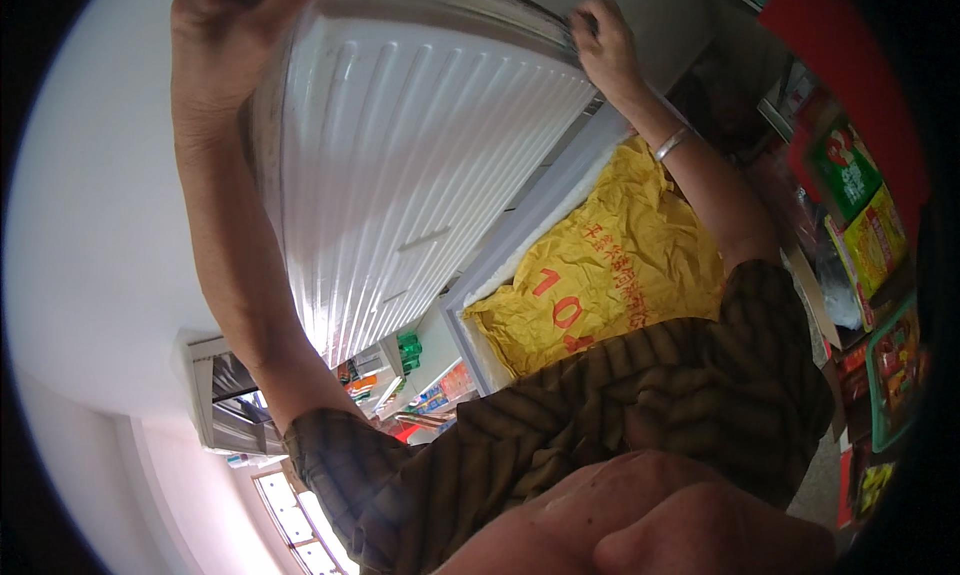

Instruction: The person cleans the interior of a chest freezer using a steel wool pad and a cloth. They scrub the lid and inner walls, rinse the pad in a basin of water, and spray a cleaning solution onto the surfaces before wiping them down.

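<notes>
A white ribbed freezer lid [420,177] stands raised and tilted at the upper middle. My left hand [225,50] grips it near its upper left corner; those fingers are blurred and partly cut off by the picture's top. On the lid's far edge, to the right, my right hand [606,50] has its fingers curled over the rim. Below the lid lies the chest freezer [459,305], with a grey rim and white frost along the inner wall. A crumpled yellow plastic sheet or sack [592,275] with red print covers what is inside, and my shirt hides its near part.
Packaged goods [874,237] in bright wrappers crowd the right side, with a green-rimmed basket [892,372] nearer me. Shelves with goods [431,395] show beyond the freezer's left end. A white wall [105,275] fills the left, and a bright window [296,522] lies lower left.
</notes>
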{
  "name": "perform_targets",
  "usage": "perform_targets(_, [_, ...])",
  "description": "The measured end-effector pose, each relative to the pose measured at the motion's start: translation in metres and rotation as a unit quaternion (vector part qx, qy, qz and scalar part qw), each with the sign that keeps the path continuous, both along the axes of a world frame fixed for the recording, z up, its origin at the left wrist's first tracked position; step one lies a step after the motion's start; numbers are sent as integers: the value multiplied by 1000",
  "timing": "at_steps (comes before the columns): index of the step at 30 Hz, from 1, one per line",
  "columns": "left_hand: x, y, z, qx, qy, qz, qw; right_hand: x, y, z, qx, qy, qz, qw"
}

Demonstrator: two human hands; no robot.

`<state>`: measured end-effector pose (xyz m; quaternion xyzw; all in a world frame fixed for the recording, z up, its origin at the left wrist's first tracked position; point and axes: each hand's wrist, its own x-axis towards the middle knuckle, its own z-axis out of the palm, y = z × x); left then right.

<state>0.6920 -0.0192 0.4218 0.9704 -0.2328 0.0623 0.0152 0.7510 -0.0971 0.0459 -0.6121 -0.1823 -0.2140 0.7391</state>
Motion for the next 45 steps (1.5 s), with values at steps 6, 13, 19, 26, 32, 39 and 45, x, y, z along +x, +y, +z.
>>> perform_targets(6, [-2, 14, 2, -17, -14, 15, 1000, -6, 19, 12, 75, -82, 62, 992])
perform_targets(13, [-3, 11, 3, 0, -31, 44, 999, -1, 9, -57, -81, 117, -25, 990])
perform_targets(19, [-4, 11, 1, -12, -16, 49, 999, -11, 31, -47, 15, 59, 23, 998])
perform_targets(26, [-2, 6, -3, -5, -36, 24, 999, 2, 40, -131, -83, 182, 13, 980])
perform_targets(32, [-3, 7, -5, -6, -60, 34, 998, 9, 59, -199, -89, 347, 31, 933])
perform_targets(39, [5, 30, 4, 19, -51, 26, 998, 13, 37, -122, 89, 76, -10, 993])
perform_targets(45, [13, 49, 18, 22, -30, 2, 999, 19, 43, -179, -82, 171, 51, 981])
